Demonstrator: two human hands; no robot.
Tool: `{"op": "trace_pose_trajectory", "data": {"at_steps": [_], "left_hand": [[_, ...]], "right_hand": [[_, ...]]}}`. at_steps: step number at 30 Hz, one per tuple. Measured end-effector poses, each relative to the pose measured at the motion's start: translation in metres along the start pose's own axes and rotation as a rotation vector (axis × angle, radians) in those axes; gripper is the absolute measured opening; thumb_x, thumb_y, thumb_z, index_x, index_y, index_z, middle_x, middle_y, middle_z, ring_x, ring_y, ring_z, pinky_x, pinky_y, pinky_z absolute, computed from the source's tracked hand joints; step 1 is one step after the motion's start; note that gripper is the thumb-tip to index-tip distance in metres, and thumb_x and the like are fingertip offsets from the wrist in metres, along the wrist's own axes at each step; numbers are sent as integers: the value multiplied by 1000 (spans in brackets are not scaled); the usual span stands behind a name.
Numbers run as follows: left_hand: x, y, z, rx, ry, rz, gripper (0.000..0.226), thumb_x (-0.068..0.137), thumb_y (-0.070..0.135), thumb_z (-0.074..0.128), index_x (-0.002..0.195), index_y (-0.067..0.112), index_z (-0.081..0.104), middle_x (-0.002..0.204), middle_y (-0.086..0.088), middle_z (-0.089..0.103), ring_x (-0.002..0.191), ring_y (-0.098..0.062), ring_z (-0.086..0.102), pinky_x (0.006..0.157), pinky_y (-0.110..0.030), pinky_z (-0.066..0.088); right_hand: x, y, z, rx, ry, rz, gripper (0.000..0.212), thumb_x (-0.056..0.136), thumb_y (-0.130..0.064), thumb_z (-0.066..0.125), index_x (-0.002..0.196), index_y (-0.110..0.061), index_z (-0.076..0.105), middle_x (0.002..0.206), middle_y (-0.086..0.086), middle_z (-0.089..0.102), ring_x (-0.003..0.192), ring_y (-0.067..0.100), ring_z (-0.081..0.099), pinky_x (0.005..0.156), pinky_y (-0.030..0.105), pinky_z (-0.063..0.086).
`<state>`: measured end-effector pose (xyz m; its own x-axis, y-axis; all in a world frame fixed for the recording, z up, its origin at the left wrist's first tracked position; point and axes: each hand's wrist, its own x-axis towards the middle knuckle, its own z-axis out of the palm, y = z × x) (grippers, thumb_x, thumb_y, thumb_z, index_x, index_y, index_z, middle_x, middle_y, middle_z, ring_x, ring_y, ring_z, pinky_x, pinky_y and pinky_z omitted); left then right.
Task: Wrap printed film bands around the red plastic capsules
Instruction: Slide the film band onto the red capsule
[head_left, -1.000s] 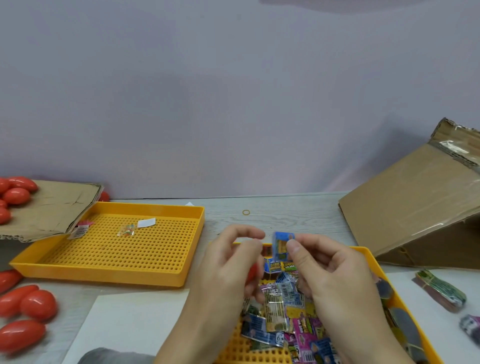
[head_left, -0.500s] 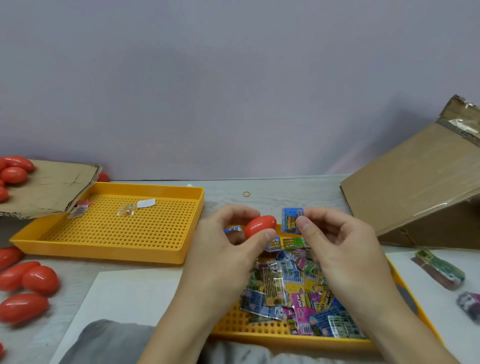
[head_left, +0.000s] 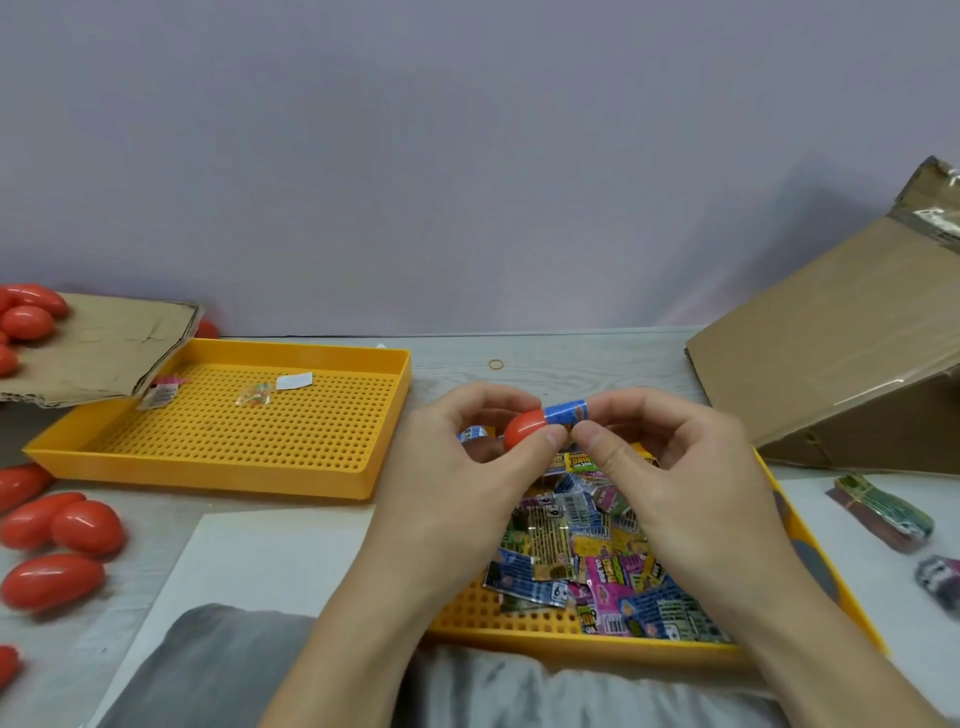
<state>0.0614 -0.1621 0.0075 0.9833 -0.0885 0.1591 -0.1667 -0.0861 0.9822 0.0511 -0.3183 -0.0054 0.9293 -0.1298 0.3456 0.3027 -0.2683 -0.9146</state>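
Both hands' grips pinch one red capsule (head_left: 524, 434) (left (head_left: 467, 467)) and blue band (head_left: 567, 413) (right (head_left: 670, 467)).

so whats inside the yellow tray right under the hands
The near yellow tray holds a loose pile of printed film bands on its perforated floor. The left hand and right hand cover part of the pile, so what lies beneath them is hidden.

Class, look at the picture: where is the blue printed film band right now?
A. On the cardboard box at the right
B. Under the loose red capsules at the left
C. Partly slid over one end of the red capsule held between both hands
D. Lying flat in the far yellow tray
C: the blue film band sits over the right end of the red capsule, which the left hand holds while the right hand pinches the band.
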Motion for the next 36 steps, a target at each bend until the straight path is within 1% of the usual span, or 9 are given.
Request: {"op": "trace_pose_trajectory", "data": {"at_steps": [3,5,9,13,16,20,27,31,36], "left_hand": [[1,0,-1,-25,21,21,29,79,13,80,103,24,68,98,7,72,83,-8,73,70,-21,59],[1,0,-1,-30,18,35,34,78,11,81,105,23,66,101,8,70,86,-7,73,70,-22,60],[-1,2,0,-1,-44,70,41,74,3,83,104,22,64,98,7,70,85,-9,72,66,-23,60],[-2,3,0,93,-84,106,40,71,6,86,99,28,66,97,15,68,84,-6,71,65,-18,57],[-2,3,1,55,-91,109,35,73,12,85,98,28,67,96,12,70,84,-9,72,65,-19,56],[-2,2,2,-3,-88,97,27,81,9,78,100,25,67,95,7,71,87,-13,73,71,-25,59],[-1,3,1,-2,-92,92,39,75,4,82,105,24,65,92,5,72,86,-7,71,63,-13,52],[-2,5,1,18,-96,95,42,73,3,83,104,24,65,92,10,71,87,-4,71,64,-11,52],[-3,6,2,32,-80,98,41,71,2,84,103,22,66,90,6,71,85,-3,71,63,-10,52]], "right_hand": [[-2,-4,0,7,-19,-13,13,82,-17,74,82,-30,74,82,-10,73,78,8,67,67,20,54],[-3,-7,1,58,-17,0,5,82,-27,72,83,-31,75,82,-9,74,76,6,66,64,18,52],[-4,-10,3,104,6,54,21,76,-45,63,81,-28,75,71,-12,70,63,-2,60,57,10,45],[-4,-10,3,72,35,80,19,76,-44,65,81,-29,75,77,-8,73,68,2,64,57,13,47],[-3,-8,3,92,39,93,8,82,-33,70,79,-28,75,75,-6,73,66,1,64,55,12,47],[-4,-10,3,169,43,121,15,73,-40,69,79,-28,77,75,-5,74,67,2,66,55,12,47],[-3,-10,4,228,36,153,19,71,-40,69,83,-28,77,73,-4,74,61,0,63,54,10,45],[-3,-10,4,240,30,160,20,71,-40,68,82,-27,77,70,-5,73,55,-1,60,53,10,45],[-3,-11,2,233,17,160,23,70,-41,68,79,-23,78,72,-4,73,58,-1,62,53,9,45]]}}
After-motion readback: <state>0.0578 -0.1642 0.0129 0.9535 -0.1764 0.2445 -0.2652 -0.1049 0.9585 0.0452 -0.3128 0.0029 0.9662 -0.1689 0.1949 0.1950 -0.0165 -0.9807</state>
